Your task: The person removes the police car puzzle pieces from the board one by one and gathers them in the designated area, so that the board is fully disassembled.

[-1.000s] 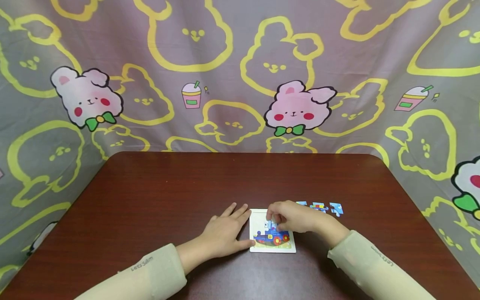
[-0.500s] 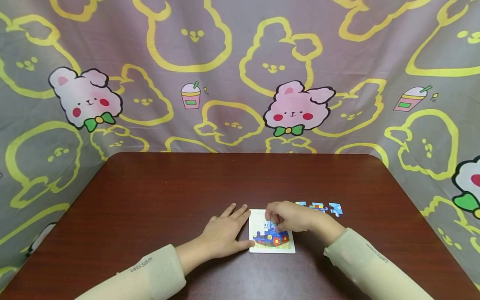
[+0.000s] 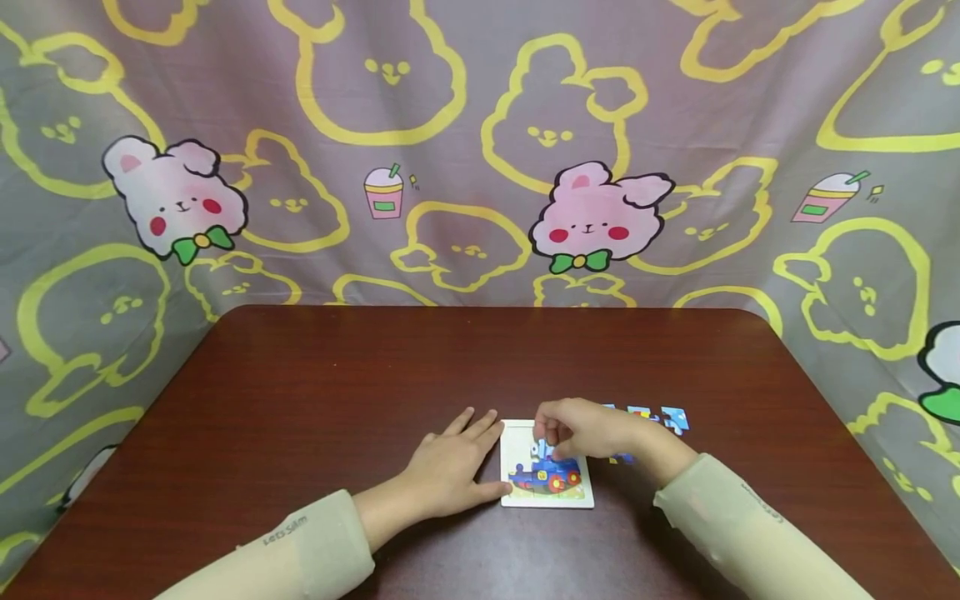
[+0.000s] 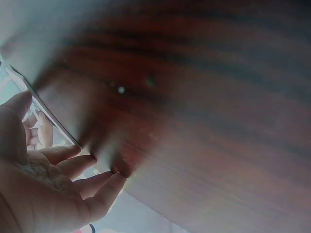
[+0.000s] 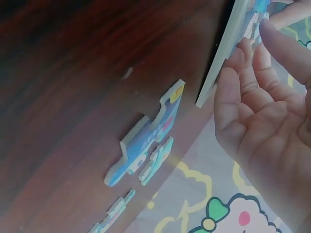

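Observation:
A white puzzle tray (image 3: 547,502) lies on the table, partly filled with pieces forming a blue train picture (image 3: 542,478) with red wheels. Its upper left part shows bare white. My left hand (image 3: 448,473) rests spread beside the tray, with thumb and fingertips at its left edge. In the left wrist view that hand (image 4: 53,189) has its fingers extended against the table and tray edge. My right hand (image 3: 588,429) reaches over the tray's upper right and pinches a light-blue puzzle piece (image 3: 540,450) above the train. In the right wrist view, curled fingers of the right hand (image 5: 267,97) partly hide the piece.
Several loose puzzle pieces (image 3: 674,419) lie on the brown table (image 3: 337,392), right of the tray and partly behind the right forearm. One blue piece (image 5: 146,138) shows large in the right wrist view. A patterned curtain (image 3: 465,167) surrounds the table.
My right hand stays over the tray with only slight movement of hand and wrist. A blue piece below the right wrist now shows. The left hand keeps its place.

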### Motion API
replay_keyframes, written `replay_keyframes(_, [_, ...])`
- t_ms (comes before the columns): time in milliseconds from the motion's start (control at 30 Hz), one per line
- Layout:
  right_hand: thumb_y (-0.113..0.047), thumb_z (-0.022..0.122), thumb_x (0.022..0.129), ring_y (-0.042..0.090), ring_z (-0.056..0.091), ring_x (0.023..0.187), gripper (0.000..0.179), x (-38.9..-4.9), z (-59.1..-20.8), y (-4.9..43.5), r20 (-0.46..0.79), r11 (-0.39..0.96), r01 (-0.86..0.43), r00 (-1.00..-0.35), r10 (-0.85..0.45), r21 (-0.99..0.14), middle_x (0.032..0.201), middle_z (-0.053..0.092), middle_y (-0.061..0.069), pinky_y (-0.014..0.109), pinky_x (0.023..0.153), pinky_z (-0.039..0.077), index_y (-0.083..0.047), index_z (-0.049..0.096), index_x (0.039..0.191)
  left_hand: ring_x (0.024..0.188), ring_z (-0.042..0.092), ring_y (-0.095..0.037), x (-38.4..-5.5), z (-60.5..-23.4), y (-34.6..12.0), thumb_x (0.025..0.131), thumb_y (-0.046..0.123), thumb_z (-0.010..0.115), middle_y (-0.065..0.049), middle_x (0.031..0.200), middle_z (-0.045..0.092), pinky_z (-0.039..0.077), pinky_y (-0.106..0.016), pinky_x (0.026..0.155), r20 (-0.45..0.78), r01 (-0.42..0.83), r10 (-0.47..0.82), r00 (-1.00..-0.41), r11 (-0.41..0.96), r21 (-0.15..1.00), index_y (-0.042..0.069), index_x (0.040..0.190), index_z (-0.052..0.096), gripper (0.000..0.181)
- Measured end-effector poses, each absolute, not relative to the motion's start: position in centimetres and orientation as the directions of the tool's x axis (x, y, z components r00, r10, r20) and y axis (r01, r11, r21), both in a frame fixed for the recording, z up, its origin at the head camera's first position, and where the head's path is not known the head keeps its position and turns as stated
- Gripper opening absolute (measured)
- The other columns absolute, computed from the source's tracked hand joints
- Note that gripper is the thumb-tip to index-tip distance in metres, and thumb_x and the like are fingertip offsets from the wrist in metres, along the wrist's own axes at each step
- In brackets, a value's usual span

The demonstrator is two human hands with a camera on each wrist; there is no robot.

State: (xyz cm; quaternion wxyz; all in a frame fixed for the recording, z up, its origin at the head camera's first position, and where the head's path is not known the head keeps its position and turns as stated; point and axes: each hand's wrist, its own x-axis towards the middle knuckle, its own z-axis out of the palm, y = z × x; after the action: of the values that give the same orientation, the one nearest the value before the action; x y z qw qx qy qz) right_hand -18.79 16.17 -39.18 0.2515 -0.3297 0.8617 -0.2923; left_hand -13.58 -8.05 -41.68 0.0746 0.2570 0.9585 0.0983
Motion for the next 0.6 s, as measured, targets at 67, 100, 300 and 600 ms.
replay_keyframes(67, [-0.003,0.071,0.088,0.008,0.053,0.075,0.016,-18.83,-39.24,16.19,-0.226,0.593,-0.418,-0.653,-0.723,-0.688,0.082,0.059,-0.004,0.023,0.071,0.047,-0.009,0.061,0.098,0.149,0.033,-0.032,-13.59,-41.73,-8.03,0.085,0.068,0.061,0.000,0.160,0.038,0.046,-0.065,0.094,-0.091,0.478,0.506,-0.857,0.850,0.223,0.017,0.151,0.044,0.086])
replay_keyframes(100, [-0.003,0.071,0.089,0.008,0.054,0.075,0.014,-18.85,-39.27,16.18,-0.219,0.585,-0.414,-0.653,-0.725,-0.698,0.081,0.059,-0.004,0.022,0.071,0.047,-0.009,0.061,0.098,0.149,0.033,-0.032,-13.60,-41.74,-8.02,0.085,0.068,0.061,0.000,0.160,0.038,0.046,-0.065,0.094,-0.091,0.478,0.506,-0.858,0.850,0.222,0.018,0.151,0.044,0.086])
replay_keyframes(300, [0.000,0.069,0.089,0.008,0.057,0.075,0.011,-18.83,-39.47,16.20,-0.179,0.522,-0.380,-0.652,-0.737,-0.764,0.081,0.063,0.001,0.023,0.069,0.049,-0.005,0.061,0.096,0.149,0.033,-0.032,-13.63,-41.77,-7.97,0.085,0.069,0.061,-0.001,0.160,0.038,0.046,-0.065,0.093,-0.092,0.478,0.506,-0.857,0.850,0.223,0.018,0.151,0.043,0.086])
replay_keyframes(600, [0.004,0.068,0.088,0.012,0.064,0.070,0.012,-18.54,-39.54,16.00,-0.183,0.500,-0.316,-0.671,-0.719,-0.806,0.072,0.067,0.005,0.022,0.067,0.050,-0.003,0.060,0.094,0.149,0.033,-0.032,-13.59,-41.74,-7.99,0.085,0.067,0.062,-0.001,0.160,0.038,0.046,-0.065,0.093,-0.093,0.475,0.505,-0.858,0.850,0.230,0.017,0.151,0.044,0.085])
